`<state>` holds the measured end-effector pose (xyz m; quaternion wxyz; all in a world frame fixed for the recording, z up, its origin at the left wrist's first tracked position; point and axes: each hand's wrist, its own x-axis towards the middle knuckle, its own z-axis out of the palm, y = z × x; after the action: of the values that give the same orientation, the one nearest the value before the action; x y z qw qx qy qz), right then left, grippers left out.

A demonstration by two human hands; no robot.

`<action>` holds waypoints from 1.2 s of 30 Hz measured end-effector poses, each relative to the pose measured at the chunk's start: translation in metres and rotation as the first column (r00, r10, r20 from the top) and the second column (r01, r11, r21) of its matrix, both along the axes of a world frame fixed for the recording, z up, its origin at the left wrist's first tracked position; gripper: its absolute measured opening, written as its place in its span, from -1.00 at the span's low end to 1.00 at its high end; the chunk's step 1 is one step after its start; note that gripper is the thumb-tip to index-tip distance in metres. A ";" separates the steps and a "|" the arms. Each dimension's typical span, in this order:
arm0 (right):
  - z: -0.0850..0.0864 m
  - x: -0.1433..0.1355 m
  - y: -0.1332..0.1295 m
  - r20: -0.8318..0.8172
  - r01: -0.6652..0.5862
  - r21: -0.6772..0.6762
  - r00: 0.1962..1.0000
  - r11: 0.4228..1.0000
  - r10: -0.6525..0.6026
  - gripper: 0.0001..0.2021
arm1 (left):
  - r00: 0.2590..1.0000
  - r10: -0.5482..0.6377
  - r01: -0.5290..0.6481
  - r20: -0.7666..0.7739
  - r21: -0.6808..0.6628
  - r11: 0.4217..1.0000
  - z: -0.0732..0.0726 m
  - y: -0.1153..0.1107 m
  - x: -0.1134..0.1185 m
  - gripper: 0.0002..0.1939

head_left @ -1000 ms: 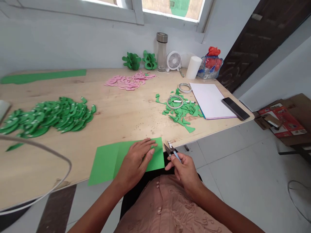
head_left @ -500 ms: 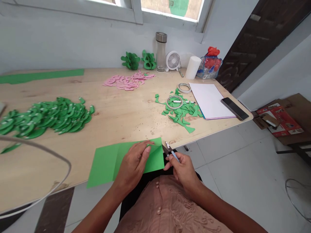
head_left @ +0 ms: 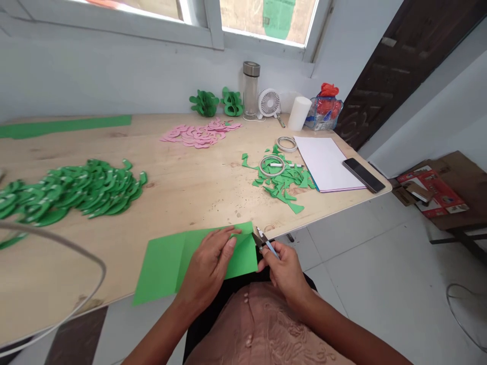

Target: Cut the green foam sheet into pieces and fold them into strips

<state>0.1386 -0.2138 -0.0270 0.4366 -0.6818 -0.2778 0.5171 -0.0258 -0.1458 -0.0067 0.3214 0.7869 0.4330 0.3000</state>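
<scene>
A folded green paper sheet [head_left: 162, 263] lies across the table's front edge, its near part hanging past the edge. My left hand [head_left: 208, 261] rests on the sheet and pinches a fold of it near the right end. My right hand [head_left: 283, 263] is closed round a small blue-handled cutting tool [head_left: 270, 247], which looks like scissors. Its dark blade meets the paper's right edge. A slim pale tip, perhaps a pen, shows beside the blade; I cannot tell whether it is separate.
Green cut pieces [head_left: 102, 187] are heaped at left, near a cable [head_left: 81, 248]. Pink cutouts [head_left: 198, 135] lie mid-table. Green scraps [head_left: 285, 180], tape rings [head_left: 286, 144], white sheets [head_left: 329, 165] and a phone [head_left: 364, 175] are at right. A bottle [head_left: 250, 94] and fan [head_left: 269, 103] stand behind.
The view has tilted slightly, so the table's things sit a little lower. Both hands keep nearly the same hold on paper and tool.
</scene>
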 end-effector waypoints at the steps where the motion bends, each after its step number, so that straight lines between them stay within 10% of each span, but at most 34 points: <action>1: -0.001 0.000 0.002 0.010 0.000 0.001 1.000 1.000 0.000 -0.69 | 1.000 -0.013 0.013 -0.006 0.020 1.000 -0.001 0.000 -0.001 -0.60; 13: 0.000 -0.007 0.011 0.015 0.055 0.043 0.998 0.998 -0.055 -0.63 | 0.912 -0.037 0.244 -0.408 0.467 0.850 -0.020 -0.001 0.007 -0.62; 36: -0.015 -0.023 0.007 -0.092 0.233 0.059 0.969 0.971 -0.227 -0.57 | 0.924 -0.088 0.261 -0.371 0.448 0.855 -0.030 -0.015 -0.003 -0.59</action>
<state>0.1156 -0.2069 -0.0419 0.5285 -0.6714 -0.1958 0.4813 -0.0287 -0.1612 -0.0366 0.0592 0.9183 0.3171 0.2293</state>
